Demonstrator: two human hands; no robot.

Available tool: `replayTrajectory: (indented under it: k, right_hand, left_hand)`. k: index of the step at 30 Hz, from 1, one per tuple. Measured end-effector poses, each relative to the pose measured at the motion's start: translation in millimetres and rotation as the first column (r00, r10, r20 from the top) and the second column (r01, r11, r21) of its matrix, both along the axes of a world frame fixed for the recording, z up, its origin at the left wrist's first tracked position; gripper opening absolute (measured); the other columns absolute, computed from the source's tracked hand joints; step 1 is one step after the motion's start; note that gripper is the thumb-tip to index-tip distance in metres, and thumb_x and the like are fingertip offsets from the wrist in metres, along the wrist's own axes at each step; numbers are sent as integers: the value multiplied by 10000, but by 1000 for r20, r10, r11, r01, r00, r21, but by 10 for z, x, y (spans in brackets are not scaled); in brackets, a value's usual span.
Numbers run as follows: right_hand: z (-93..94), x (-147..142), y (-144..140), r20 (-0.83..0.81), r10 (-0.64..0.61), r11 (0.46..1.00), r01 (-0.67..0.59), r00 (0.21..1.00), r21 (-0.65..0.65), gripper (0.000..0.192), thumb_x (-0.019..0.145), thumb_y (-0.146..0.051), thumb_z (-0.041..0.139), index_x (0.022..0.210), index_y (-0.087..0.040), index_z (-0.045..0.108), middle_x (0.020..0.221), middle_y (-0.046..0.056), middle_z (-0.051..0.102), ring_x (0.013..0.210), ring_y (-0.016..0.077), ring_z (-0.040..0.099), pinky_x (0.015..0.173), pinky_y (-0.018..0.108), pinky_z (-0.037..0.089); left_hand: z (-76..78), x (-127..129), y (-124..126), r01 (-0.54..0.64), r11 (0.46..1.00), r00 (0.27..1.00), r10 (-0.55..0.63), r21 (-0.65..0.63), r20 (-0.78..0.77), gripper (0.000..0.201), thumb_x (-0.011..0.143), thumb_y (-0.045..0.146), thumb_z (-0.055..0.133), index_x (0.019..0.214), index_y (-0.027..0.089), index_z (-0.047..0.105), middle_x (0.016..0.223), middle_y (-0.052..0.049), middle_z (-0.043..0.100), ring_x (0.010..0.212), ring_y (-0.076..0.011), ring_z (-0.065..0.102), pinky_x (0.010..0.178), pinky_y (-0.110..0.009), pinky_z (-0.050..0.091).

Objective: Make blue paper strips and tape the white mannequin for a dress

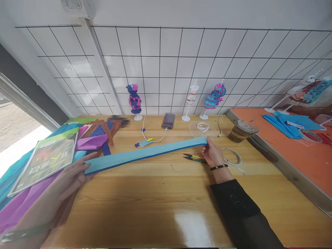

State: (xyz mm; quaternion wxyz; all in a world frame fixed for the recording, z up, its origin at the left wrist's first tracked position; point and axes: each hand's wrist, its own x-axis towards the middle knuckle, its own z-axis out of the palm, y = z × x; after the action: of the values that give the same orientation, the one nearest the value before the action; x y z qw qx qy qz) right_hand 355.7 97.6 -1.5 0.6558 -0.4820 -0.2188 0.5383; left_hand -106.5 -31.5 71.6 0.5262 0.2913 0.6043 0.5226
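A long light-blue paper strip (145, 152) with a darker blue lower edge is stretched above the wooden table. My left hand (74, 173) pinches its left end between thumb and fingers. At the other end, my right hand (212, 152) grips the strip's corner, slightly higher than the left. Thread snips (193, 157) with black blades lie on the table beside my right hand, their handle partly hidden by it. Just past that wrist rests a roll of tape (240, 157). A small light-blue paper scrap (146, 143) and a dark blue paper flower (137, 145) lie behind the strip.
Colored crepe paper (92, 141) and a booklet (46, 159) are piled at left. Small dress forms in paper dresses (135, 100) stand along the tiled wall. A lidded cup (242, 131), a phone (168, 121) with cable and an orange-topped table (285, 148) are also around.
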Motion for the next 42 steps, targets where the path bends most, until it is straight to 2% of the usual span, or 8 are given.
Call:
replayTrajectory:
  k: [5, 13, 23, 29, 33, 38, 40, 42]
  right_hand:
    - [-54, 161, 62, 46, -120, 992, 119, 992, 38, 377, 589, -417, 730, 677, -181, 450, 453, -122, 442, 345, 10, 422, 317, 94, 378]
    - [-122, 235, 108, 194, -300, 954, 288, 934, 85, 352, 577, -393, 716, 727, -171, 487, 450, -114, 457, 316, 21, 386, 285, 124, 321]
    - [-173, 272, 126, 381, -532, 842, 518, 756, 151, 224, 664, -317, 606, 803, -178, 499, 520, -83, 470, 340, 57, 383, 303, 185, 339]
    - [-76, 241, 96, 476, -613, 786, 548, 631, 285, 179, 776, -340, 451, 872, -189, 439, 717, -18, 488, 540, 94, 477, 488, 231, 444]
    - [49, -64, -100, 591, -573, 819, 356, 569, 451, 204, 811, -335, 430, 944, -183, 458, 901, 46, 526, 803, 141, 530, 762, 297, 451]
    - [99, -743, -578, 818, -244, 865, -264, 521, 426, 110, 774, -301, 546, 809, -206, 588, 752, 39, 621, 744, 172, 576, 760, 320, 458]
    - [90, -988, -765, 883, -118, 776, -513, 454, 367, 73, 747, -279, 589, 788, -226, 616, 744, 29, 659, 730, 171, 601, 730, 309, 476]
    - [77, -1174, -908, 965, -75, 557, -792, 251, 249, 175, 810, -258, 517, 966, -216, 586, 912, 67, 673, 864, 189, 601, 801, 351, 466]
  left_hand:
    - [-187, 50, 172, 71, 991, 986, -87, 113, 141, 476, 643, 216, 697, 1106, 227, 585, 907, -24, 668, 773, -173, 624, 685, -264, 551]
    - [-405, 159, 277, 55, 993, 993, -44, 108, -107, 605, 631, 321, 692, 1195, 210, 503, 809, -8, 617, 689, -138, 607, 666, -280, 543]
    - [-535, 259, -51, 121, 988, 913, -75, 91, -400, 709, 672, 442, 622, 1274, 154, 383, 584, 63, 470, 501, -99, 480, 529, -242, 434]
    - [-715, 275, -217, 97, 993, 882, -52, 73, -469, 719, 687, 503, 568, 1296, 205, 327, 885, -40, 586, 441, -83, 468, 420, -231, 370]
    - [-733, 282, -274, 108, 992, 850, -58, 65, -524, 715, 714, 496, 549, 1322, 237, 278, 968, -54, 566, 432, -70, 454, 430, -235, 383]
    - [-700, 282, -333, 62, 997, 809, -24, 44, -587, 747, 711, 511, 548, 1340, 232, 259, 1014, -73, 578, 440, -77, 468, 465, -259, 424]
    - [-710, 266, -350, 48, 998, 805, -11, 46, -593, 766, 705, 511, 556, 1350, 239, 245, 1045, -88, 583, 436, -80, 475, 467, -268, 437]
    - [-731, 244, -358, 42, 998, 802, -2, 52, -598, 781, 695, 508, 569, 1354, 246, 243, 1074, -100, 586, 430, -81, 483, 470, -277, 449]
